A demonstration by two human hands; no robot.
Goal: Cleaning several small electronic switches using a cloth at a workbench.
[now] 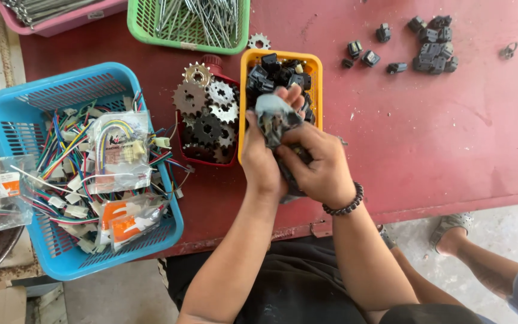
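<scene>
Head view: worn red table (pixel 439 138), concrete floor (pixel 487 240)

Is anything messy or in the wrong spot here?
Yes. One gear lies loose on the red table, outside the red tray of gears. A clear bag of wires hangs outside the blue basket.

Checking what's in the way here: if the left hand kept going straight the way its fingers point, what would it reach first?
Probably the black plastic parts piled in the yellow plastic basket. The left hand points up the picture, away from the person, holding a grey rag with the right hand. Height above the basket is unclear.
</scene>
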